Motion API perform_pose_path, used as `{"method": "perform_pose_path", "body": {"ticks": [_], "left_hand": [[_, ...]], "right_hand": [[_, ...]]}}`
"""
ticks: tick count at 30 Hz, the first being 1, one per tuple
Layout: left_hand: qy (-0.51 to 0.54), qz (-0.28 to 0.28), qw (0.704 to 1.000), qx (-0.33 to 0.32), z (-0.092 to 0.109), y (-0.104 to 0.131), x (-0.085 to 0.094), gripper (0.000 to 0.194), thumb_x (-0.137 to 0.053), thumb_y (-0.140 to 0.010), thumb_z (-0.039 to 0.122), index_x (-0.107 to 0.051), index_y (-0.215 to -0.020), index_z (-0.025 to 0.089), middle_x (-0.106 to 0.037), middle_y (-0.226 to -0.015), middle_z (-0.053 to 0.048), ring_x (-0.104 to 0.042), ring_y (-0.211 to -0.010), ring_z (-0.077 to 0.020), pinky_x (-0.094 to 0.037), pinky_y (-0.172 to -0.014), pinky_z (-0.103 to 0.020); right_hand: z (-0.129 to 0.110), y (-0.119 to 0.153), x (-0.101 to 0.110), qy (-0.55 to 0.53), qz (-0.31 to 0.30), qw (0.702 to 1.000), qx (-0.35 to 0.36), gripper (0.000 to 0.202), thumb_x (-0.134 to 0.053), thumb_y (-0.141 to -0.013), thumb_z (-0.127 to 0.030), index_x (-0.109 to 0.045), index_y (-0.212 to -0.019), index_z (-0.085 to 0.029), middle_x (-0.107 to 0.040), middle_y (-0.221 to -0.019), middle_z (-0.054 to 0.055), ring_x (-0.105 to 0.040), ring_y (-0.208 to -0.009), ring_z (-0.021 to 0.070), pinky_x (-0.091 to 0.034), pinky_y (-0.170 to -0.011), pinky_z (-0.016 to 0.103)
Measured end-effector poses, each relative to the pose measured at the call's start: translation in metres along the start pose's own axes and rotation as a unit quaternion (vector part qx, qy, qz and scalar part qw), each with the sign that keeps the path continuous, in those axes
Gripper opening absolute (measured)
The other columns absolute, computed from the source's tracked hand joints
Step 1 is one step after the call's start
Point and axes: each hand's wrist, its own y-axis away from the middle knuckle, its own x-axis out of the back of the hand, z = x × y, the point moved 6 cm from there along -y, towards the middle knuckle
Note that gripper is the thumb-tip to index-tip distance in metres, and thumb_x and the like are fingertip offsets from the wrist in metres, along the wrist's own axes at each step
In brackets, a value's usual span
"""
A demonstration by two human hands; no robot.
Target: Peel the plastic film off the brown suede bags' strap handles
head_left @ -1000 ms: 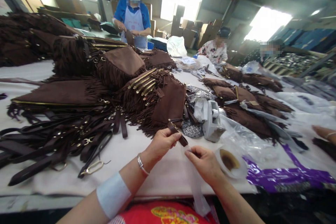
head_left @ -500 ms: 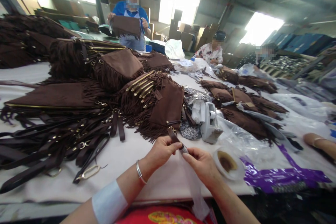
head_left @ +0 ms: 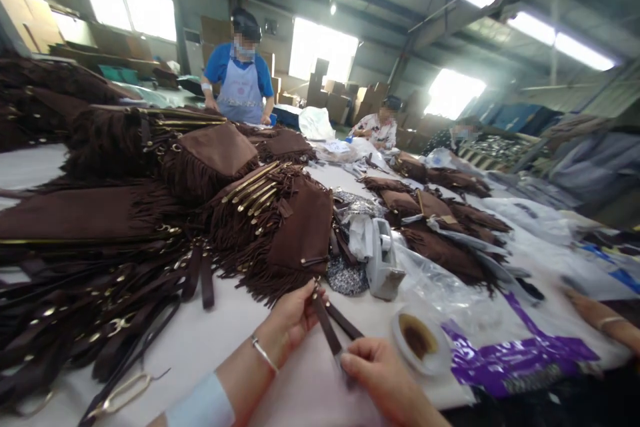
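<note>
From my end the brown strap is over the counter, slanting rightward and nearer from my left hand, loosely curled at its metal-tipped top, to my right hand, pinched tight lower down, neither really closer.

no text can be read surely. the apron carries small pink print, the purple film has pale marks, the sheet blue ones, all too blurred.
</note>
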Motion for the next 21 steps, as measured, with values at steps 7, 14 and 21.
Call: {"method": "perform_pose_path", "body": {"ticks": [7,14,21], "left_hand": [[-0.026,0.023,0.998,-0.054,-0.015,-0.014,-0.013,0.002,-0.064,-0.084,0.014,-0.065,-0.083,0.014,-0.07,-0.074,-0.005,-0.067,-0.063,-0.0136,-0.051,-0.055,-0.022],[-0.058,-0.009,0.996,-0.067,-0.022,-0.008,-0.015,0.009,-0.072,-0.076,0.019,-0.065,-0.079,0.014,-0.065,-0.061,-0.002,-0.059,-0.05,-0.0123,-0.045,-0.048,-0.021],[-0.051,-0.014,0.999,0.009,-0.009,-0.01,-0.004,0.023,-0.057,-0.091,0.032,-0.061,-0.079,0.013,-0.068,-0.071,-0.006,-0.064,-0.058,-0.0146,-0.052,-0.057,-0.027]], "right_hand": [[0.003,-0.03,0.011,0.187,0.136,0.972,0.035,0.031,-0.057,-0.067,-0.028,-0.052,-0.039,-0.018,-0.032,-0.041,-0.004,-0.028,-0.047,0.0104,-0.016,-0.047,0.027],[-0.048,-0.071,0.007,0.136,0.192,0.965,0.114,0.034,-0.058,-0.07,-0.027,-0.052,-0.038,-0.017,-0.032,-0.039,-0.006,-0.03,-0.045,0.0094,-0.02,-0.045,0.025],[-0.02,-0.069,-0.005,0.069,0.115,0.986,0.098,0.037,-0.06,-0.076,-0.045,-0.065,-0.057,-0.014,-0.051,-0.048,-0.003,-0.041,-0.048,0.0106,-0.029,-0.047,0.023]]}}
